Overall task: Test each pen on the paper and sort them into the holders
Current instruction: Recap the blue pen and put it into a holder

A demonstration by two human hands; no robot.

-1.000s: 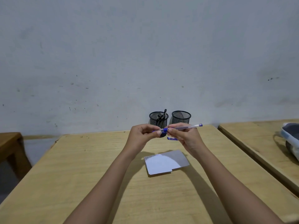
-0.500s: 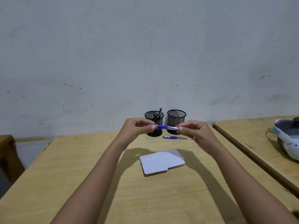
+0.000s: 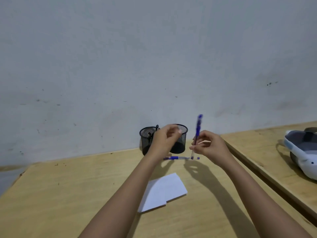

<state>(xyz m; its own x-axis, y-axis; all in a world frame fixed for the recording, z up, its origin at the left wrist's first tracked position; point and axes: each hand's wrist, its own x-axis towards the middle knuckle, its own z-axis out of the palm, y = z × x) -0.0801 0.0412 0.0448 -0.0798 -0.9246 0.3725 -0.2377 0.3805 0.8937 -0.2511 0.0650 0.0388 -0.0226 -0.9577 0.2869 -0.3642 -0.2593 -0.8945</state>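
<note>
While both forearms reach over the wooden table (image 3: 72, 200), the right hand (image 3: 210, 146) pinches a blue pen (image 3: 197, 133) nearly upright.

Nearest lies the white paper (image 3: 163, 192), at 6 o'clock from the hands. Beyond it, a second pen (image 3: 176, 158) rests flat below the left hand (image 3: 165, 140), whose blurred fingers curl loosely, holding nothing I can see. Farthest, at 12 o'clock, two black mesh holders (image 3: 147, 140) stand side by side against the wall.

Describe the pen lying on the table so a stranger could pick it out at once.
Start at the two black mesh holders against the wall. Just in front of the right holder, a blue pen lies flat on the wooden table. Unlike the other pen, held nearly upright in the right hand, no hand touches it.
</note>
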